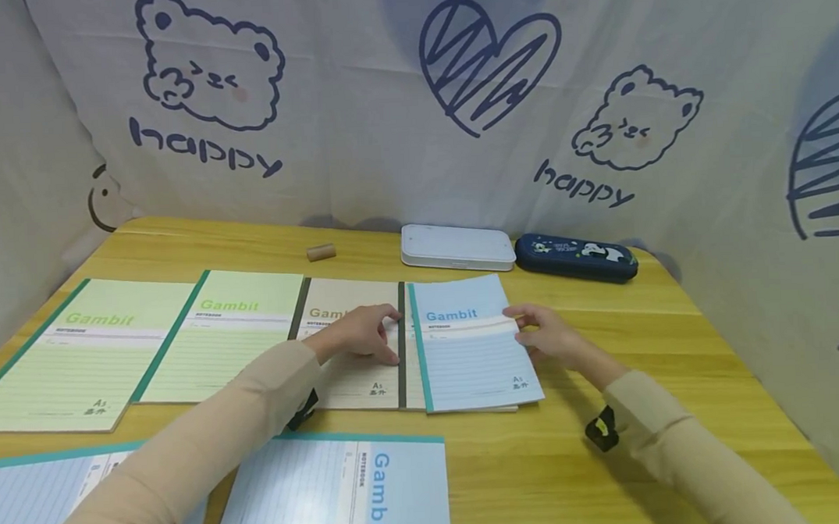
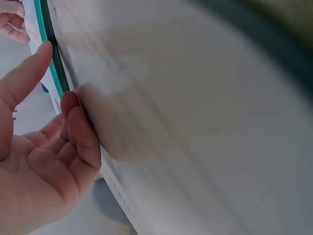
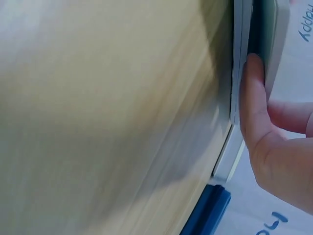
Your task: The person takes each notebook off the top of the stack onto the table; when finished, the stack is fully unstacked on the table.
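My right hand (image 1: 549, 338) pinches the right edge of a light blue notebook (image 1: 470, 373) with a teal spine. That notebook is a little raised at its right side, over a beige notebook (image 1: 414, 383) with a dark spine, which it mostly covers. In the right wrist view, a finger (image 3: 253, 93) lies under the raised cover. My left hand (image 1: 359, 333) lies over another beige notebook (image 1: 354, 382), thumb and fingertips spread at the neighbouring dark spine. The left wrist view shows the thumb (image 2: 36, 63) at the spines and the other fingers partly bent.
Two green notebooks (image 1: 66, 371) lie at the left, side by side with the beige ones. Two blue notebooks (image 1: 296, 494) lie turned sideways at the front. Behind are a brown cylinder (image 1: 321, 252), a white case (image 1: 457, 246) and a dark blue pencil case (image 1: 575, 258).
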`<state>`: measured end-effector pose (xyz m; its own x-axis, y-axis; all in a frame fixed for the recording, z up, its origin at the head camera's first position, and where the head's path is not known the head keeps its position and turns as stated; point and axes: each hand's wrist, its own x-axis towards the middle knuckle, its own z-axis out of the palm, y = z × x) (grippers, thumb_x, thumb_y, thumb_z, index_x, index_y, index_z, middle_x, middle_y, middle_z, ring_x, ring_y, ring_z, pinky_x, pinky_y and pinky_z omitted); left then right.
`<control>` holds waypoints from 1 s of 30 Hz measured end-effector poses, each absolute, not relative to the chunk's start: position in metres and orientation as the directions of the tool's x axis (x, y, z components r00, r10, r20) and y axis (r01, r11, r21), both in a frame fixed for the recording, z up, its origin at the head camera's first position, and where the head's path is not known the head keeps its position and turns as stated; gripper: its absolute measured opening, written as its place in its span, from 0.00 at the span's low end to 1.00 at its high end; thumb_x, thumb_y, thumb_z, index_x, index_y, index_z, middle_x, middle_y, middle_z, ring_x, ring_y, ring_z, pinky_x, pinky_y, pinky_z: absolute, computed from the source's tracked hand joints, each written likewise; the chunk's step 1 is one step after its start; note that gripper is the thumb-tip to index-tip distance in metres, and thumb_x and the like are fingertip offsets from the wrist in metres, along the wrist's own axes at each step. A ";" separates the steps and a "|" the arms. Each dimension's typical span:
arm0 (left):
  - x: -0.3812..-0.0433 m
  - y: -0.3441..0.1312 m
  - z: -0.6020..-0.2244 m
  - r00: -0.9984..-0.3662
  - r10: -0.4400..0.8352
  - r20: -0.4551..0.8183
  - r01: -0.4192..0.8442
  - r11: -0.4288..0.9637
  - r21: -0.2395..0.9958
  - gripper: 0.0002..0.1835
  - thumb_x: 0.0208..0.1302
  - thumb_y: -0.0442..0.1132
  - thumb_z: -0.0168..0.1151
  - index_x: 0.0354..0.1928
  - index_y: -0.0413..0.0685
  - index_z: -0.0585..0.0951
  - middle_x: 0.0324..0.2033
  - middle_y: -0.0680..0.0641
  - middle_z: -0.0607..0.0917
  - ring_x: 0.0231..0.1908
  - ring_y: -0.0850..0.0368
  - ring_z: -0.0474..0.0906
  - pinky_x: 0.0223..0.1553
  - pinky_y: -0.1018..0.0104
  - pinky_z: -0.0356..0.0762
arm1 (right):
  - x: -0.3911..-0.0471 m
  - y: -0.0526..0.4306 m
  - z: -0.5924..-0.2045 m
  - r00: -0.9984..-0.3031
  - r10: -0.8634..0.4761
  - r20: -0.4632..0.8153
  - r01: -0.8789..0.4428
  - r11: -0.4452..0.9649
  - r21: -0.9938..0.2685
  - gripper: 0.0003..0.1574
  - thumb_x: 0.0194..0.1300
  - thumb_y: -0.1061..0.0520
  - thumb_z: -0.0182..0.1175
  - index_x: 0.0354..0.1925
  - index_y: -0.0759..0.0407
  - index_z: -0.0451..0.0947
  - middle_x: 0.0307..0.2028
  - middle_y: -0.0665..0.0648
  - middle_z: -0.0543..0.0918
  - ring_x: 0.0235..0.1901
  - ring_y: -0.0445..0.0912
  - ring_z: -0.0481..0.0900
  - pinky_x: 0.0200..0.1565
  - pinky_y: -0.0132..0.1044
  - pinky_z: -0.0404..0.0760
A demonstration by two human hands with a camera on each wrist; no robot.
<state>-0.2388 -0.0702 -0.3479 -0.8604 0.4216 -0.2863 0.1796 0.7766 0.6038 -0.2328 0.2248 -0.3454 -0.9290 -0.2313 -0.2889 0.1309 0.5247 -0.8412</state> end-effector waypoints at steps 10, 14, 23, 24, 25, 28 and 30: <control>-0.238 -0.070 -0.349 -0.866 0.419 -0.271 0.186 0.775 0.603 0.37 0.44 0.40 0.71 0.59 0.44 0.67 0.29 0.48 0.75 0.30 0.56 0.70 0.33 0.65 0.66 | -0.230 0.248 -0.335 -0.963 -0.181 -0.202 0.096 0.467 -0.879 0.27 0.63 0.73 0.42 0.61 0.71 0.57 0.48 0.67 0.68 0.26 0.41 0.72 0.18 0.29 0.66; -0.237 -0.069 -0.349 -0.867 0.427 -0.257 0.201 0.771 0.604 0.38 0.43 0.40 0.71 0.59 0.43 0.67 0.28 0.48 0.75 0.29 0.56 0.70 0.33 0.66 0.67 | -0.229 0.260 -0.331 -0.967 -0.148 -0.206 0.119 0.453 -0.884 0.27 0.63 0.72 0.43 0.61 0.71 0.57 0.46 0.64 0.69 0.25 0.40 0.72 0.18 0.28 0.66; -0.234 -0.069 -0.348 -0.868 0.429 -0.250 0.206 0.770 0.604 0.37 0.43 0.39 0.71 0.59 0.42 0.67 0.28 0.48 0.75 0.28 0.56 0.70 0.32 0.66 0.66 | -0.228 0.296 -0.326 -0.968 -0.065 -0.243 0.183 0.482 -0.857 0.29 0.64 0.71 0.41 0.64 0.69 0.53 0.50 0.65 0.66 0.29 0.40 0.73 0.24 0.31 0.71; -0.234 -0.069 -0.348 -0.868 0.429 -0.251 0.205 0.770 0.604 0.37 0.43 0.39 0.71 0.59 0.42 0.67 0.28 0.48 0.75 0.28 0.56 0.70 0.32 0.66 0.66 | -0.227 0.300 -0.326 -0.967 -0.060 -0.247 0.188 0.486 -0.853 0.29 0.65 0.71 0.41 0.64 0.68 0.52 0.50 0.65 0.65 0.29 0.40 0.73 0.25 0.31 0.72; -0.234 -0.069 -0.347 -0.868 0.428 -0.252 0.204 0.769 0.605 0.37 0.43 0.39 0.71 0.59 0.42 0.67 0.28 0.48 0.75 0.28 0.56 0.70 0.32 0.66 0.67 | -0.227 0.303 -0.325 -0.966 -0.057 -0.250 0.191 0.490 -0.850 0.30 0.65 0.71 0.40 0.64 0.68 0.52 0.51 0.66 0.65 0.29 0.40 0.73 0.26 0.32 0.72; -0.234 -0.070 -0.346 -0.867 0.430 -0.253 0.203 0.768 0.608 0.37 0.43 0.39 0.71 0.59 0.42 0.67 0.28 0.48 0.75 0.28 0.56 0.70 0.32 0.66 0.67 | -0.227 0.312 -0.323 -0.964 -0.041 -0.261 0.207 0.498 -0.842 0.30 0.65 0.70 0.40 0.65 0.67 0.50 0.52 0.66 0.64 0.30 0.40 0.73 0.28 0.33 0.73; -0.234 -0.070 -0.346 -0.866 0.432 -0.251 0.206 0.766 0.609 0.37 0.43 0.39 0.71 0.59 0.42 0.67 0.28 0.48 0.75 0.28 0.56 0.70 0.32 0.66 0.67 | -0.227 0.318 -0.322 -0.964 -0.037 -0.265 0.211 0.502 -0.838 0.30 0.66 0.70 0.39 0.65 0.67 0.50 0.53 0.67 0.63 0.32 0.41 0.73 0.29 0.34 0.74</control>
<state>-0.2343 -0.0698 -0.3456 -0.8662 0.4324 -0.2506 0.2062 0.7660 0.6089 -0.2268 0.3180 -0.3222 -0.9635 -0.0367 -0.2650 0.2115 0.5023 -0.8385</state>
